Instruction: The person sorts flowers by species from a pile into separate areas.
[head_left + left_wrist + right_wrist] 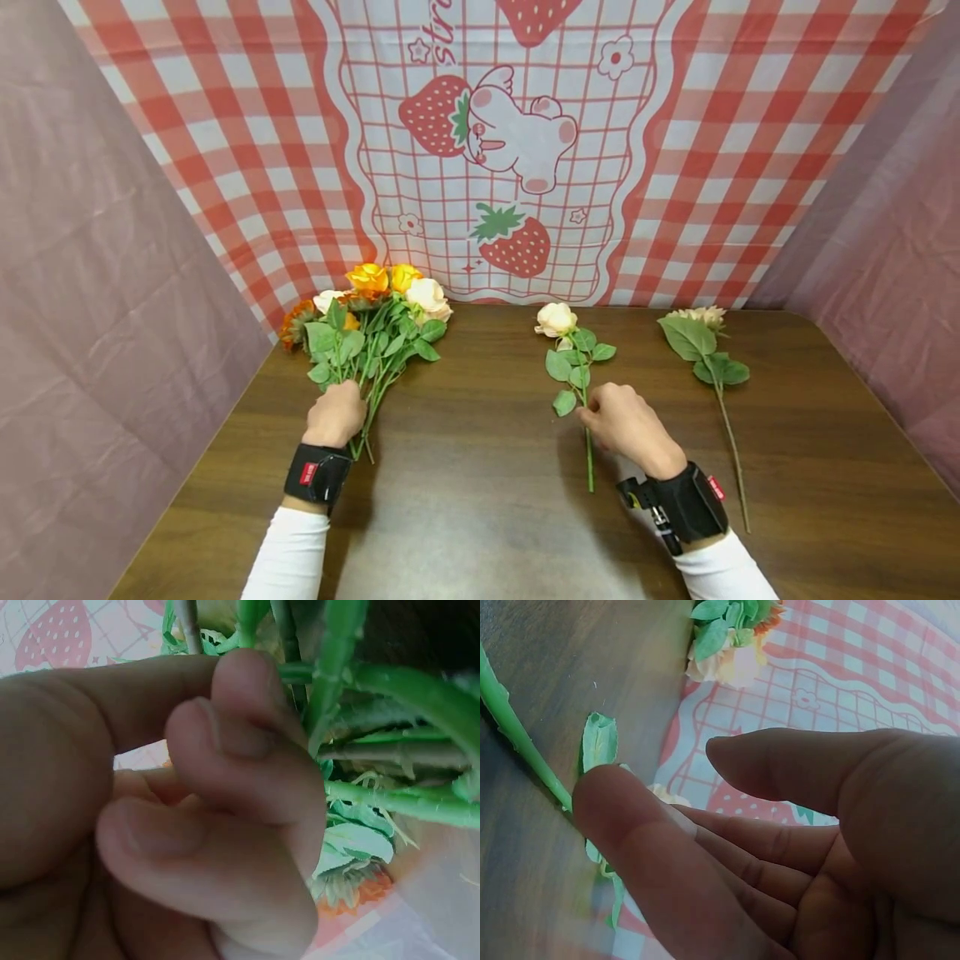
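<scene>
Right of centre, cream rose point(580, 377) is lying by unclenched right hand point(630, 427); centre-left, left hand point(335, 414) is resting curled at bouquet point(386, 337), grip unclear.

I face a brown wood-grain table point(472, 467), a pale sheen across its near middle. Behind the table hangs a red-checked strawberry cloth point(517, 150); creased pinkish drapes point(112, 283) flank it left and right.

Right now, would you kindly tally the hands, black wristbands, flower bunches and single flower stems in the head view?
Hands: 2 (left hand, right hand)
Black wristbands: 2 (left wristband, right wristband)
Flower bunches: 1 (left-side bunch)
Single stems: 2 (middle stem, rightmost stem)
Total: 7
</scene>
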`<state>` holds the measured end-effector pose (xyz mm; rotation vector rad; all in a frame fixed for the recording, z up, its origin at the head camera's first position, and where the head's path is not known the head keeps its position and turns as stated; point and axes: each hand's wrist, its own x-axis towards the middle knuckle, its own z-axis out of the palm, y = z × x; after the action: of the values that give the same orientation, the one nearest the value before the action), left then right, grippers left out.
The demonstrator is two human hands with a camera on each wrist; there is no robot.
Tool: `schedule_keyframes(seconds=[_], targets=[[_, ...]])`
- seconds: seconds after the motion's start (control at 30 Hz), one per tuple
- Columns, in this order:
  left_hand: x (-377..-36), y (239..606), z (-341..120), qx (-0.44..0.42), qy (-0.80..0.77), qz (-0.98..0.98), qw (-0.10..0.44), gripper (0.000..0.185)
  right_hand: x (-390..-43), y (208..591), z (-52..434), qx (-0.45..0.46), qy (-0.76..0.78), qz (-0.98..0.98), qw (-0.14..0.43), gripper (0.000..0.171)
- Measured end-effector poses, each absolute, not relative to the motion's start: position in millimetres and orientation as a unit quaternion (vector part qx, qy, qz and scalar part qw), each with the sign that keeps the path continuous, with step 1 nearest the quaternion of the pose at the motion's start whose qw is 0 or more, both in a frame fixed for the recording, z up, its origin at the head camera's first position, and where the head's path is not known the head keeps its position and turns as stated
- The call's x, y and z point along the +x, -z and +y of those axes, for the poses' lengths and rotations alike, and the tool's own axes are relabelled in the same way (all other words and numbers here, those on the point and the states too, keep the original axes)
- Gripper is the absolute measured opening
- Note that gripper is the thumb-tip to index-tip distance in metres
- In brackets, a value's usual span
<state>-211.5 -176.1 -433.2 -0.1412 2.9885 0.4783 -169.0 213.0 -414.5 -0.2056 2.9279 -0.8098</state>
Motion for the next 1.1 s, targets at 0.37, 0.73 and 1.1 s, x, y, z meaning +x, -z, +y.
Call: schedule_keyframes(seconds=[0.37,0.73,1.1], targets=[[-215,437,-179,-0.070,-0.155,0.985,0.030,0.024,-169,413,211,-0.070,0.260,0.962,0.046,0.029],[-217,435,-195,-0.099,-0.167,0.979,0.059,0.030,-169,413,211,-0.071,0.253,0.964,0.047,0.031],[-215,428,-198,-0.087,-0.198,0.976,0.028,0.030,-169,414,210,-0.069,0.250,0.965,0.051,0.029]])
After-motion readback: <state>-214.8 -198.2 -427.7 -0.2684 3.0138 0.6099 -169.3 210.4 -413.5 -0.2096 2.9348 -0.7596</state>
